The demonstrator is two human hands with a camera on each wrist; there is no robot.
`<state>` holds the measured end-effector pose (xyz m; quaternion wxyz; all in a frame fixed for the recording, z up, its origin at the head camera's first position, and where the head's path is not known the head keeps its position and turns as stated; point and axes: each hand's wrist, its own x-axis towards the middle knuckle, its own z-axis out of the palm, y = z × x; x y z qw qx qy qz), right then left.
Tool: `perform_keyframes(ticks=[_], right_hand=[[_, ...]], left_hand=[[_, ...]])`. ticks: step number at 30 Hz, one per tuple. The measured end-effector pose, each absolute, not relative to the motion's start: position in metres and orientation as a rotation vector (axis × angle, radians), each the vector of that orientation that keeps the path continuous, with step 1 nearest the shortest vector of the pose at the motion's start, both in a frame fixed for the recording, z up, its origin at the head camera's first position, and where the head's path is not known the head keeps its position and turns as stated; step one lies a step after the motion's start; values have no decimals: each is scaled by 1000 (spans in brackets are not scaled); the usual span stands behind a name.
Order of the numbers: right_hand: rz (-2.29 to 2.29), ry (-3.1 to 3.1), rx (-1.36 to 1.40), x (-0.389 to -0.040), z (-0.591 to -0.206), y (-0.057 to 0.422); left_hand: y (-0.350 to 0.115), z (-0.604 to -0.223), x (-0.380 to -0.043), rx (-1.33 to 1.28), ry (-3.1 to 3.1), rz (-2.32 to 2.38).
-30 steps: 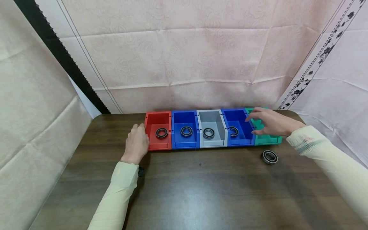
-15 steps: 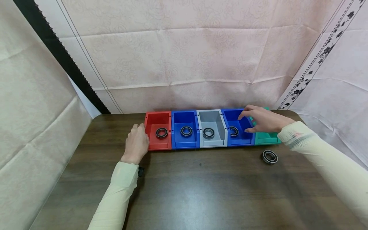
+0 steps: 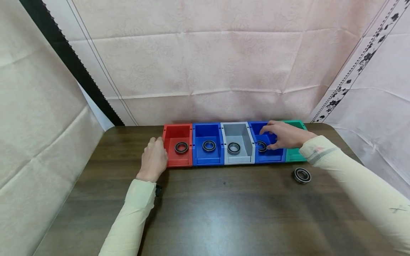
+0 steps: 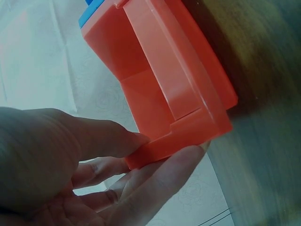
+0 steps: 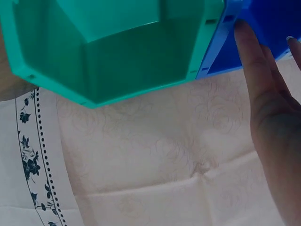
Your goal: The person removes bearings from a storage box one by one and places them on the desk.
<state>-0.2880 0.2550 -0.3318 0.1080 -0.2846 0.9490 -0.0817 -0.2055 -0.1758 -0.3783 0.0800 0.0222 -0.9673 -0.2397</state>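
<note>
My left hand [image 3: 153, 159] pinches the left side wall of the red bin [image 4: 188, 89], thumb inside the rim and fingers outside. My right hand [image 3: 286, 135] hangs over the right-hand blue bin [image 3: 270, 156] with thumb and fingers spread apart, holding nothing. Inside that bin lies a ring-shaped ball bearing [image 3: 261, 146], near the hand's thumb. In the right wrist view, the fingers [image 5: 256, 61] reach over the blue bin; its bearing is out of sight there. Another bearing [image 3: 301, 175] lies on the table in front of the green bin [image 3: 296, 155].
Further bearings lie in the red bin, the left blue bin [image 3: 208, 160] and the grey bin [image 3: 238, 159]. The bins stand joined in a row along the back of the brown table [image 3: 208, 213]. Pale cloth [image 3: 205, 64] hangs behind and at both sides.
My right hand has moved left from over the green bin to over the neighbouring blue bin. My left hand keeps its grip on the red bin. The bearings have stayed in place.
</note>
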Motion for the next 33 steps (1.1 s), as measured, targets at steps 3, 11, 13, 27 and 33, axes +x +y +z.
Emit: perform_keyframes(ticks=[3,11,13,27,33], right_hand=[[-212,2791,-837,-290,-335,254],[-171,2786,-840,-295,-344,250],[-164,2784,-827,-296,-346,248],[-152,2762,-765,-299,-358,244],[-115,2750,-745,-301,-363,241]], left_hand=[[-176,-378,-206,72,-2893,-705],[-177,-380,-205,60,-2884,-700],[-177,-380,-205,53,-2880,-699],[-174,-379,-206,65,-2895,-680],[-174,-380,-206,77,-2898,-663]])
